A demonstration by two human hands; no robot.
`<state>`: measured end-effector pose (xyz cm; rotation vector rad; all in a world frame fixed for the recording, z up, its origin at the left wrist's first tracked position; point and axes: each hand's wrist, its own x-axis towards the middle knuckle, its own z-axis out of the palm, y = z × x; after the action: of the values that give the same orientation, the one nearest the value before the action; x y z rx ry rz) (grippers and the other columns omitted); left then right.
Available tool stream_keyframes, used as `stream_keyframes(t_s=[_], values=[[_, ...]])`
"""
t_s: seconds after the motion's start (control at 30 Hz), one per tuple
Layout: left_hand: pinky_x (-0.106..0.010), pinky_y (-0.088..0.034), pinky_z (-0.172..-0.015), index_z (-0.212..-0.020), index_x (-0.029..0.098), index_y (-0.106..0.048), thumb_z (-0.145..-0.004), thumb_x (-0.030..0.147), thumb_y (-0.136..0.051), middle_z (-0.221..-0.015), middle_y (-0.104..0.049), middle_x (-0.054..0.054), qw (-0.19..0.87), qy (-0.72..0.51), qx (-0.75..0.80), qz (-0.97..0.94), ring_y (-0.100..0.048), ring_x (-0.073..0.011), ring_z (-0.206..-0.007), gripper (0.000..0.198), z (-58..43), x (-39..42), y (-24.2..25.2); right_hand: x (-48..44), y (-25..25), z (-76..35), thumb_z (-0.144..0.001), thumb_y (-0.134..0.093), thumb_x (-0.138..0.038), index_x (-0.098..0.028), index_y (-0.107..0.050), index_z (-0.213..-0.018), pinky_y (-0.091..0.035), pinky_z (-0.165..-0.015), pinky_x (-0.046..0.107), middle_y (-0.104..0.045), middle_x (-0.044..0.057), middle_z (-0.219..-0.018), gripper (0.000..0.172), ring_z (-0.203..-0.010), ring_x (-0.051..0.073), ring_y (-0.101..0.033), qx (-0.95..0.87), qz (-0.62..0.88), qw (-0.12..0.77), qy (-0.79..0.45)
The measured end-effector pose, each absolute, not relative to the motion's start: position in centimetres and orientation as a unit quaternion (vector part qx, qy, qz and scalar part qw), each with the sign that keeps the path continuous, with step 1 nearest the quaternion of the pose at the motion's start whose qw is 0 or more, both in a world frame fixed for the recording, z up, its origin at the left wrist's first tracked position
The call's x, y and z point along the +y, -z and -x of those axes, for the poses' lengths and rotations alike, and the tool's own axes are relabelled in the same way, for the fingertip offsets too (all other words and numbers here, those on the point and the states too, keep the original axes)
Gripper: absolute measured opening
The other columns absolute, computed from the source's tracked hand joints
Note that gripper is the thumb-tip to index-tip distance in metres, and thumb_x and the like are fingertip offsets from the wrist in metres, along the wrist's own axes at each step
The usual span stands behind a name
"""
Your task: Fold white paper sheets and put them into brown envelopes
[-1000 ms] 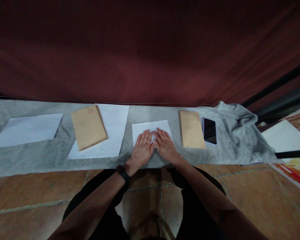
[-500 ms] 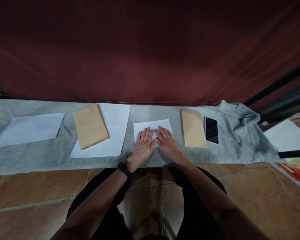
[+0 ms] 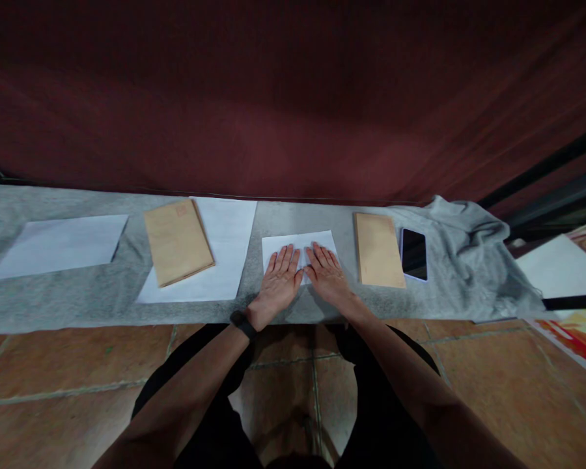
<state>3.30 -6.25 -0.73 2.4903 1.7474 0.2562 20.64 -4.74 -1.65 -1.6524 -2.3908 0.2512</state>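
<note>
A small white sheet of paper (image 3: 297, 241), apparently folded, lies on the grey cloth in front of me. My left hand (image 3: 280, 277) rests flat on its left half, fingers stretched out. On the right half lies my right hand (image 3: 326, 273), also flat, with its fingers extended. The two thumbs nearly meet near the paper's lower middle. Both palms hide the near part of the sheet. To the right is a stack of brown envelopes (image 3: 379, 251); to the left, another brown envelope stack (image 3: 178, 244) sits on larger white sheets (image 3: 229, 251).
Grey cloth (image 3: 312, 215) covers the long narrow surface and bunches up at the right. A phone (image 3: 414, 254) lies beside the right envelopes. Another white sheet (image 3: 61, 246) is at far left. A dark red curtain (image 3: 293, 130) hangs along the back edge.
The hands have moved only slightly, the right fingers a little further apart from the left ones. The paper stays in place, and the view has tilted slightly.
</note>
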Motion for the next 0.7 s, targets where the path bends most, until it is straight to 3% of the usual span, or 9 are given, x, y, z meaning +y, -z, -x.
stream_keyframes(t_s=[0.4, 0.7], values=[[-0.050, -0.018, -0.130, -0.161, 0.018, -0.033, -0.107, 0.036, -0.030, -0.171, -0.025, -0.009, 0.051, -0.075, 0.568, -0.818, -0.016, -0.0265, -0.159, 0.057, -3.2, -6.0, 0.8, -4.6, 1.9, -20.7, -0.109, -0.038, -0.038, -0.018, -0.037, -0.160, -0.021, -0.129, 0.048, -0.024, 0.011, -0.170, 0.055, -0.158, 0.026, -0.024, -0.817, 0.560, 0.113, -0.078], [-0.046, -0.021, -0.129, -0.160, 0.004, -0.031, -0.107, 0.043, -0.029, -0.168, -0.027, -0.019, 0.030, -0.084, 0.606, -0.791, -0.021, -0.0277, -0.158, 0.066, -2.0, -4.6, 1.2, -3.8, 2.5, -21.3, -0.109, -0.035, -0.042, -0.011, -0.034, -0.161, -0.023, -0.127, 0.049, -0.031, 0.015, -0.167, 0.060, -0.156, 0.027, -0.028, -0.801, 0.581, 0.138, -0.045]])
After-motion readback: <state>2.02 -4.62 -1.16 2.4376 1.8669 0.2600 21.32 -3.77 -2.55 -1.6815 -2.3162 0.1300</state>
